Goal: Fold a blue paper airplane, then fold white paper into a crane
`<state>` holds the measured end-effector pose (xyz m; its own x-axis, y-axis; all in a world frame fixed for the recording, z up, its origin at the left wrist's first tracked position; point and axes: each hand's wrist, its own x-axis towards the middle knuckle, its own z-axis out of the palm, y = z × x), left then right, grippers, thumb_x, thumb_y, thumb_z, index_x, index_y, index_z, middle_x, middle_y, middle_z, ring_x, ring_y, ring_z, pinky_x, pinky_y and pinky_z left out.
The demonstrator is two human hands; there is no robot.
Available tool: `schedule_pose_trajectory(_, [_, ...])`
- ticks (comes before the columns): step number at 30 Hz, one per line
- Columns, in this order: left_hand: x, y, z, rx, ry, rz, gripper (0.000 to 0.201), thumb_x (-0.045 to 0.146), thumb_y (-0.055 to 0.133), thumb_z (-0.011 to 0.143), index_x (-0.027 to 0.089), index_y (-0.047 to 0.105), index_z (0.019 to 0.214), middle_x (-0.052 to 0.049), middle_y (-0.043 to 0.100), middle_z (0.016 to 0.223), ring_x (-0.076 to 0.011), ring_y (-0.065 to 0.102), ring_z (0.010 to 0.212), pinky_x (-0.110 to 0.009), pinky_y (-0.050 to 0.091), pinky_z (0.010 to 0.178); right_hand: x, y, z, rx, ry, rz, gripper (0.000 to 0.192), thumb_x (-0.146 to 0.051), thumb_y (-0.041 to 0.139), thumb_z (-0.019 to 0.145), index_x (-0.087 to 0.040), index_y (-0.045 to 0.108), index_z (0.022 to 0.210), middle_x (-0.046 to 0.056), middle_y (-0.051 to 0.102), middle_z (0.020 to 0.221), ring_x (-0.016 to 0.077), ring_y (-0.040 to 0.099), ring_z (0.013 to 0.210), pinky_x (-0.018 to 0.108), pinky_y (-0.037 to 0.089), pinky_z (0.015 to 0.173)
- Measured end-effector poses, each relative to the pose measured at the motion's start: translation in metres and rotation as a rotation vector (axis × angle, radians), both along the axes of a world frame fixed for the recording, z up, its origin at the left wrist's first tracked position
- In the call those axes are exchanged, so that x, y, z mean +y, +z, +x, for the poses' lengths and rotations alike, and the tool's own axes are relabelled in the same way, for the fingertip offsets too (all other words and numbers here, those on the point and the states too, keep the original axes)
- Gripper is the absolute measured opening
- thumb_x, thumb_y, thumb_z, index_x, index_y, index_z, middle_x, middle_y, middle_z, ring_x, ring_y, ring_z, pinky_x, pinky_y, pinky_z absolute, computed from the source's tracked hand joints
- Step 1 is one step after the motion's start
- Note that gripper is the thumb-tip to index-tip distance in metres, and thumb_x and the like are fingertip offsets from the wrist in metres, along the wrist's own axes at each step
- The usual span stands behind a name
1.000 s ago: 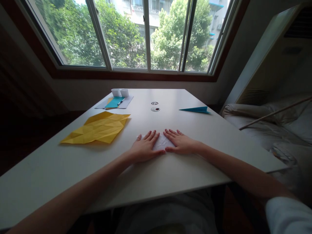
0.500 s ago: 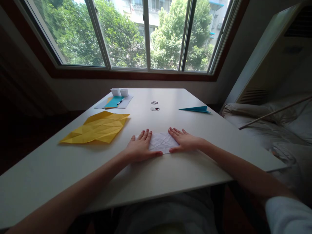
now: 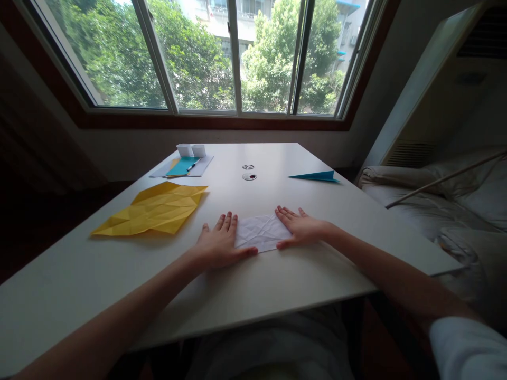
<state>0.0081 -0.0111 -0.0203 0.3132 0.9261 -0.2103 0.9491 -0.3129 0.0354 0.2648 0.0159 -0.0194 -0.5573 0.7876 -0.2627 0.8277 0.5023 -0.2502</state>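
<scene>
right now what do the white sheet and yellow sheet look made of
White sheet: thin matte paper, going by the fine crease lines all over it. Yellow sheet: matte paper too, probably origami stock; sharp fold facets cross it.

near edge: I see bare worktop (image 3: 253,295) between the white creased paper (image 3: 261,232) and the front rim.
left side: the yellow folded sheet (image 3: 152,211) lies near my left hand (image 3: 217,245), a strip of bare surface between them.
right side: open as far as the blue paper plane (image 3: 315,176).
far middle: two round grommets (image 3: 249,172); flat papers and white cups (image 3: 190,150) block the far-left corner.
</scene>
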Motion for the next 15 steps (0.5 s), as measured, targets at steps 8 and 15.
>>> schedule_pose_trajectory(8, [-0.002,0.016,-0.027,0.11,0.05,-0.07,0.114,0.082,0.035,0.062,0.005,0.01,0.142,-0.019,0.001,0.146,-0.0401,0.001,0.134,-0.066,0.005,0.1,-0.001,0.002,0.0,0.012,-0.012,-0.004,0.111,-0.08,0.041,0.063,-0.016,-0.003,0.143,0.01,-0.003,0.149,0.0324,-0.001,0.136,0.056,-0.002,0.107])
schedule_pose_trajectory(15, [0.005,0.028,-0.047,0.129,0.032,-0.13,0.121,0.081,0.051,0.05,0.01,0.016,0.142,-0.02,0.006,0.147,-0.0416,0.002,0.134,-0.061,0.013,0.101,-0.001,0.0,0.001,0.013,-0.004,0.001,0.109,-0.079,0.04,0.064,-0.017,-0.004,0.143,0.01,-0.003,0.149,0.0326,0.0,0.136,0.056,-0.003,0.106])
